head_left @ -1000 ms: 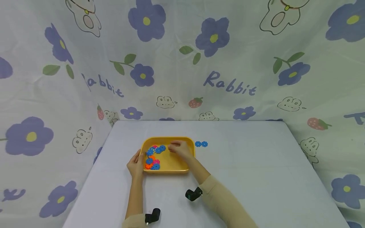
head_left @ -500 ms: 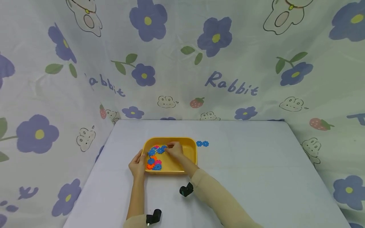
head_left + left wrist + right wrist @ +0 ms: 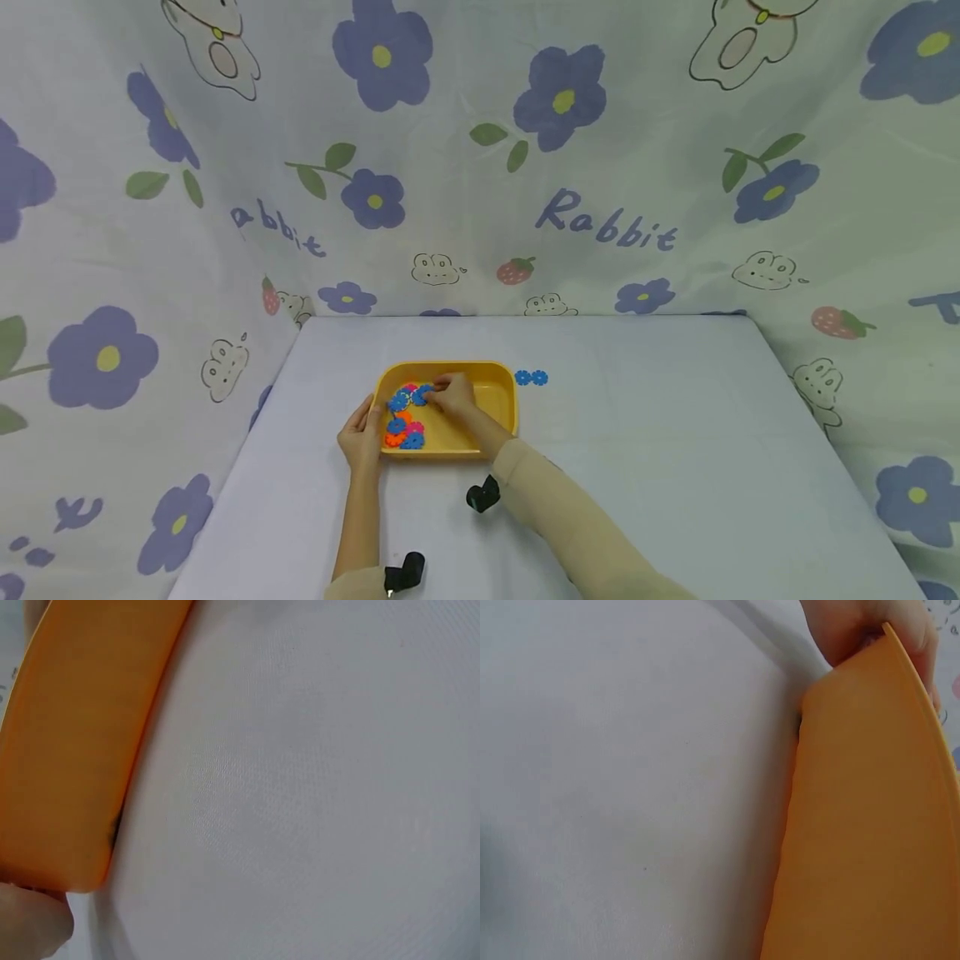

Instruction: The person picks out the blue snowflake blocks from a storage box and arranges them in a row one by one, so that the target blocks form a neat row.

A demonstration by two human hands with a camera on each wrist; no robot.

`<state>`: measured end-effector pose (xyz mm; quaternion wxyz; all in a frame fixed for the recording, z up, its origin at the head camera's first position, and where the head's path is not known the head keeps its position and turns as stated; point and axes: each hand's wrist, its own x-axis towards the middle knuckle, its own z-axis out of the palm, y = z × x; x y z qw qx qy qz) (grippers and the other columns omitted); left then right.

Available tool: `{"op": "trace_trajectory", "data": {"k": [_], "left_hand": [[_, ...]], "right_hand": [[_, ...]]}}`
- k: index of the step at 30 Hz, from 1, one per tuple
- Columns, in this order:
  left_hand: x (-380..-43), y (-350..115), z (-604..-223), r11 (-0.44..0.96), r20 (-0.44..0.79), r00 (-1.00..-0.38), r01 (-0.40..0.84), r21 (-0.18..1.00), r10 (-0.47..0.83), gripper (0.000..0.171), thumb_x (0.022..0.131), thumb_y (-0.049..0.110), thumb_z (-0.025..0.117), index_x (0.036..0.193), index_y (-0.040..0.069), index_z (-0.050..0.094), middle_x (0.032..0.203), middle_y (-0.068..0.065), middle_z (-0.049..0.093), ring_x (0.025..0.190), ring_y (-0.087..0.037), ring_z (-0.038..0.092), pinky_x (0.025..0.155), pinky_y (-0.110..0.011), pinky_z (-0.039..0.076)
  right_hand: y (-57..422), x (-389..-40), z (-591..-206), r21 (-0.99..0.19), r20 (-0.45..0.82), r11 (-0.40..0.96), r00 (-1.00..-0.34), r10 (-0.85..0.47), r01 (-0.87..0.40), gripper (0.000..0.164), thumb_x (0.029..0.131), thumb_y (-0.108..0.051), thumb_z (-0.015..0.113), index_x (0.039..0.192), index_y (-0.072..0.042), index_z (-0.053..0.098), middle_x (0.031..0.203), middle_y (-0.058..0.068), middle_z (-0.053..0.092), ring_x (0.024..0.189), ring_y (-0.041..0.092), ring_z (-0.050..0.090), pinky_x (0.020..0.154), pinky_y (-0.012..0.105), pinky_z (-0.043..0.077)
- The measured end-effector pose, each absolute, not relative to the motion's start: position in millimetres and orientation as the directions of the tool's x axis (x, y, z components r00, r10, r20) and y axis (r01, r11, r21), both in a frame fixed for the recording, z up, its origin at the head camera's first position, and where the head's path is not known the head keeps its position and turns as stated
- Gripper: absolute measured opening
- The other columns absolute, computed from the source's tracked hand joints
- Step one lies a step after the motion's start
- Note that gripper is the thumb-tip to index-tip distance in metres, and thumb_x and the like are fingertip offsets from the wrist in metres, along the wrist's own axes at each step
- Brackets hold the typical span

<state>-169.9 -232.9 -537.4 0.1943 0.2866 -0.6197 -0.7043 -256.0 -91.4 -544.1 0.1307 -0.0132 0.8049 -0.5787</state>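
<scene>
My left hand grips the left side of a yellow plastic tray, fingers at its outer wall and thumb near the rim. In the right wrist view the left hand is seen around a tray corner. Inside the tray my right hand reaches over the far wall side, its thumb and fingers pinching the edge of a blue snowflake disc. More blue, orange and pink discs lie heaped along the tray's left half. The right hand's fingertips are small and partly overlap the disc.
Two joined blue discs lie on the white table just right of the tray. Behind the table hangs a patterned cloth, with more cloth on both sides. A black wrist camera hangs under the right sleeve.
My right hand has moved left and come down at the blue discs, where a disc has shifted slightly left with it. The left hand keeps its grip on the tray.
</scene>
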Motion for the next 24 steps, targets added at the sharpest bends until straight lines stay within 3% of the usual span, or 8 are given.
{"op": "trace_trajectory", "data": {"k": [6,12,19,24], "left_hand": [[-169.6,-232.9,-536.8,-0.146,-0.168,-0.764,-0.098,0.984,-0.623,0.036,0.092,0.011,0.060,0.126,-0.002,0.058,0.124,-0.023,0.056,0.101,-0.006,0.062,0.083,-0.019,0.051],[-169.6,-232.8,-536.8,-0.137,-0.171,-0.768,-0.110,0.984,-0.616,0.036,0.093,0.011,0.060,0.126,-0.001,0.058,0.125,-0.023,0.055,0.111,-0.018,0.058,0.085,-0.021,0.049],[-169.1,-232.9,-536.4,-0.131,-0.160,-0.765,-0.099,0.986,-0.624,0.035,0.092,0.010,0.060,0.125,-0.002,0.058,0.124,-0.024,0.055,0.100,-0.005,0.062,0.083,-0.019,0.050],[-170.0,-233.7,-537.3,-0.128,-0.157,-0.761,-0.097,0.987,-0.630,0.035,0.092,0.010,0.060,0.126,-0.001,0.058,0.124,-0.024,0.055,0.095,0.000,0.062,0.082,-0.016,0.050]], "right_hand": [[-92.7,-254.5,-543.9,-0.865,-0.135,0.502,-0.956,-0.262,-0.016,0.041,0.079,-0.019,0.077,0.111,0.003,0.067,0.102,0.010,0.069,0.090,0.018,0.062,0.081,0.026,0.055],[-92.1,-251.3,-539.9,-0.837,-0.140,0.547,-0.953,-0.269,-0.032,0.039,0.078,-0.018,0.078,0.109,0.003,0.068,0.098,0.010,0.069,0.087,0.019,0.061,0.079,0.026,0.055],[-86.9,-252.3,-539.7,-0.909,-0.168,0.414,-0.950,-0.262,0.047,0.018,0.081,-0.010,0.074,0.093,0.002,0.073,0.083,0.007,0.068,0.071,0.014,0.057,0.064,0.020,0.054],[-81.8,-254.2,-536.6,-0.946,-0.283,0.230,-0.925,-0.252,0.226,0.018,0.087,-0.013,0.068,0.096,0.002,0.072,0.083,0.007,0.069,0.068,0.017,0.065,0.063,0.024,0.058]]}}
